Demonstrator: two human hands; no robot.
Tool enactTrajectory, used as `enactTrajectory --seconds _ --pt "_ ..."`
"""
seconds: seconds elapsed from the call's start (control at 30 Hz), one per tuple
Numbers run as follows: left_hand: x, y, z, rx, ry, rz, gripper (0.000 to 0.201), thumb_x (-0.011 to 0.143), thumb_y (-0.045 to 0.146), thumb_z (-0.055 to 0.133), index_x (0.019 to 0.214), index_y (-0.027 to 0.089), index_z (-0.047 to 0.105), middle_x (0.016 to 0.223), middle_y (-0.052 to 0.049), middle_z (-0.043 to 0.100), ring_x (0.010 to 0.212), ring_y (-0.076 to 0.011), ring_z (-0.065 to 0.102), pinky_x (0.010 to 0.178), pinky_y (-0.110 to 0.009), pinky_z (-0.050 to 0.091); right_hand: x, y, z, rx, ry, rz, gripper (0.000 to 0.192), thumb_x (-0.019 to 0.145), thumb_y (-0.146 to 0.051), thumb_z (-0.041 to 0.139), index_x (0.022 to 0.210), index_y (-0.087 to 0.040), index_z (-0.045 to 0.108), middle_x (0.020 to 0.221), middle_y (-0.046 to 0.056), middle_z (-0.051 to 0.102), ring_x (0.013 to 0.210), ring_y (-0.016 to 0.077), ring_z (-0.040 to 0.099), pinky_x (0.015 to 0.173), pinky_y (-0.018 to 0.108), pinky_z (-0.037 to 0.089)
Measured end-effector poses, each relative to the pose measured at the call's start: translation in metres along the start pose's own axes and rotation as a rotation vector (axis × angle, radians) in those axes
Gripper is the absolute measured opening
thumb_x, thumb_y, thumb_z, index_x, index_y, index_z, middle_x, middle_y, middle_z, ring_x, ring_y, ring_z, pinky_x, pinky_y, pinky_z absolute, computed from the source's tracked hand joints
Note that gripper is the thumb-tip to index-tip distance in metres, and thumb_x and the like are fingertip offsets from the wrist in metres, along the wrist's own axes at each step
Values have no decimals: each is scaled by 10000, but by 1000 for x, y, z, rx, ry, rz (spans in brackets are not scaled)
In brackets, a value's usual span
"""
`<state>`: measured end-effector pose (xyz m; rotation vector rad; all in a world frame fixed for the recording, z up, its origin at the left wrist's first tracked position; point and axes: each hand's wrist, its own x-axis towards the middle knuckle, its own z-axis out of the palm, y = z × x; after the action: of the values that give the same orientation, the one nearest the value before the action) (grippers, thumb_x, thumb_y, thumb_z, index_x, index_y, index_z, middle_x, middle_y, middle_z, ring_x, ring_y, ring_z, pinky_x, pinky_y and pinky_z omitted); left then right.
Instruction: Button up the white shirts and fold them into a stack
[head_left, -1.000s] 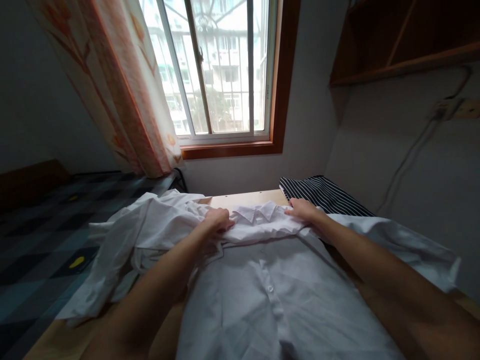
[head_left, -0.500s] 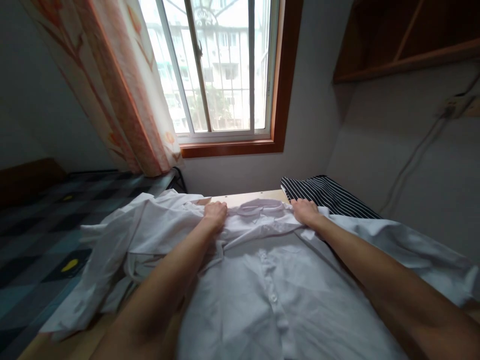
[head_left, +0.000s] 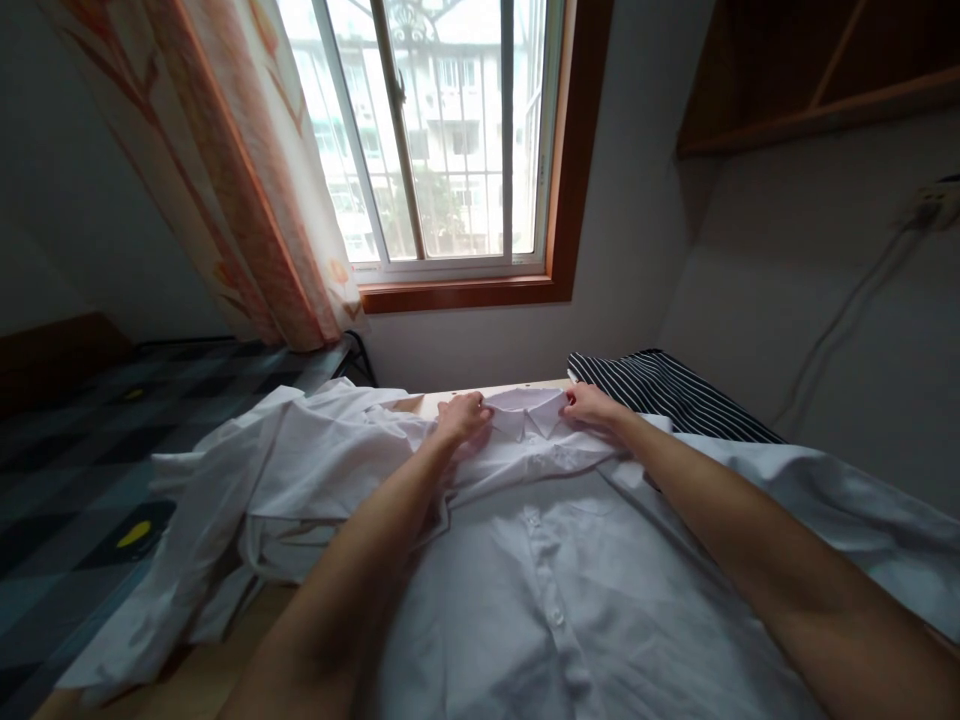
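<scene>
While both hands, left hand (head_left: 465, 416) and right hand (head_left: 589, 405), pinch the white button-up cotton shirt's (head_left: 555, 580) collar (head_left: 529, 412), flattening seems underway; smoothing outward appears next.

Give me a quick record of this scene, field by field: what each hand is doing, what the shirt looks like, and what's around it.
Left hand: grips the shirt collar's left side
Right hand: grips the collar's right side
White shirt: spread front up on the table, buttoned
Collar: between both hands, at the far end
Table: wooden, mostly covered
Striped cloth: beyond the right hand
Window: behind, curtain at left
</scene>
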<state>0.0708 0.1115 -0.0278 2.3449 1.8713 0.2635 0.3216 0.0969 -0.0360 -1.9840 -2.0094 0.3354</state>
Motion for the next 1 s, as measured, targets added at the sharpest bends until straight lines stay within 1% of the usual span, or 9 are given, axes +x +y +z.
enactTrajectory --seconds 0.1,0.23,0.3,0.43,0.5,0.6,0.73,0.87,1.0 --pt "10 -5 -3 -41 61 17 301 915 377 433 925 195 672 1019 -95 704 950 -240 634 799 -321 425 5 1 0 -19 17 14 215 828 -257 577 953 -159 720 959 92 723 925 220 640 772 253 427" --pt "34 -1 -17 -6 265 2 314 931 407 438 960 199 671 995 -105 709 954 -256 643 842 -345 418 24 -10 -4 -26 301 160 337 950 -342 410 1152 -192 634 1124 136 679 1055 267 619 860 328 433" --pt "46 4 -22 27 323 -22 305 949 354 410 998 191 663 1025 -125 701 1012 -270 630 901 -370 399 36 -18 -2 4 348 209 359 971 -299 351 1199 -172 598 1150 162 663 1091 277 609 890 353 434" --pt "52 15 -20 -15 164 -161 334 942 253 392 1205 157 574 1136 -171 660 1067 -275 617 884 -360 432 45 -28 12 54 220 146 419 933 -270 463 1321 -116 503 1276 173 599 1196 247 554 969 327 416" --pt "41 18 -16 1 88 -140 380 929 272 428 1276 150 524 1206 -176 627 1121 -287 589 904 -377 439 35 -31 19 60 175 68 545 885 -292 560 1383 -105 441 1373 157 530 1269 225 494 1027 300 381" --pt "2 23 -11 90 -5 5 409 915 367 466 1255 157 552 1339 -171 539 1247 -320 488 992 -445 401 -3 -30 17 27 177 -137 548 893 -294 528 1391 -87 431 1435 153 463 1330 227 423 1097 333 324" --pt "-90 36 -7 175 -62 304 555 900 512 461 1327 160 510 1454 -173 425 1343 -330 385 1087 -490 316 -76 0 -13 -104 285 -391 520 891 -363 506 1355 -129 482 1406 145 493 1333 277 410 1116 444 301" --pt "-188 48 -1 71 -217 563 699 881 593 462 1468 231 345 1542 -130 295 1421 -313 265 1147 -530 221 -129 84 -45 -177 431 -198 515 895 -397 473 1332 -127 503 1383 154 514 1300 290 450 1093 445 339" --pt "-237 48 11 -13 -350 682 744 861 642 465 1498 308 275 1576 -106 188 1447 -358 143 1127 -635 155 -149 161 -52 -223 347 141 573 860 -391 514 1333 -67 495 1352 201 534 1247 313 503 1040 420 391"
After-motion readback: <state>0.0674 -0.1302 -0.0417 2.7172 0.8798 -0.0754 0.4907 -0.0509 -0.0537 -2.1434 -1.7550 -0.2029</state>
